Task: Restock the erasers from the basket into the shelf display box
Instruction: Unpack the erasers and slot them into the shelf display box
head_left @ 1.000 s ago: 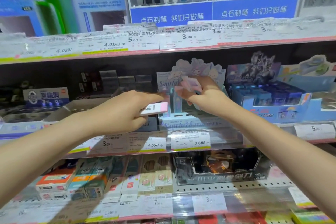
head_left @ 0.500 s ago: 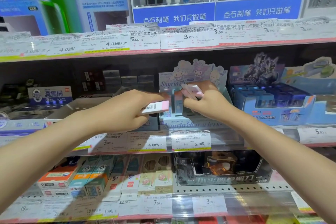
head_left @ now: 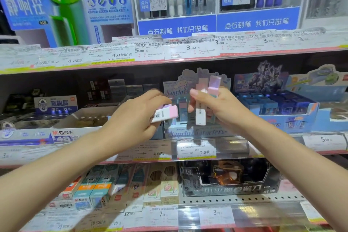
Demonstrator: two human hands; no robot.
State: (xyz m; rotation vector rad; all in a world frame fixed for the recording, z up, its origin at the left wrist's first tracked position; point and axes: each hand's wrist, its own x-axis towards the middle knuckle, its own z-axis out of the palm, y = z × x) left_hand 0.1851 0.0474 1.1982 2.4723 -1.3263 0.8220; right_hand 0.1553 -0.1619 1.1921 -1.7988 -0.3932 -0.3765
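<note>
Now the right hand (head_left: 224,109) has lifted out of the display box (head_left: 195,132), fingers clenched on several erasers (head_left: 200,113) held upright just above it. Left hand (head_left: 135,118) unchanged, gripping one pink-ended eraser (head_left: 165,114) beside the box. Likely re-sorting before the next insert; basket not visible.

Both hands hover before the display box (head_left: 195,132) on the middle shelf. The left hand (head_left: 135,117) grips one pink eraser (head_left: 165,113); the right hand (head_left: 220,107) holds several upright erasers (head_left: 200,111).
</note>
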